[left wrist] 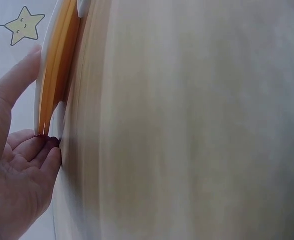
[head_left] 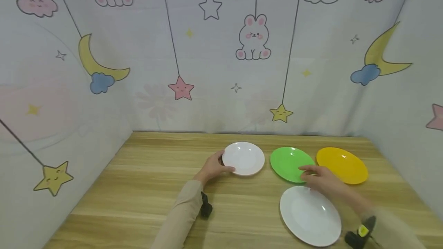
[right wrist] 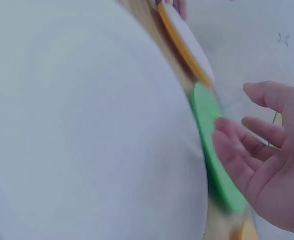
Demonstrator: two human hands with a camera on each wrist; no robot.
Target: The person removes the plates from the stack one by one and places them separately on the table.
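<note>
My left hand [head_left: 212, 168] grips the left edge of a small white plate [head_left: 243, 159] at the back middle of the table. In the left wrist view, orange plates [left wrist: 62, 60] show stacked right under the white one; the thumb lies along the rim and the fingers reach the lower edge. My right hand [head_left: 324, 180] hovers over the near right edge of a green plate [head_left: 288, 162], fingers loosely bent and holding nothing. Between its thumb and fingers there is a gap in the right wrist view. A larger white plate [head_left: 308, 218] lies nearer, below that hand.
A yellow-orange plate [head_left: 342, 164] lies at the back right, beside the green one. The wooden table [head_left: 138, 187] is walled in at the back and sides by a printed cloth [head_left: 214, 57] with stars and moons. A small black camera sits on each wrist.
</note>
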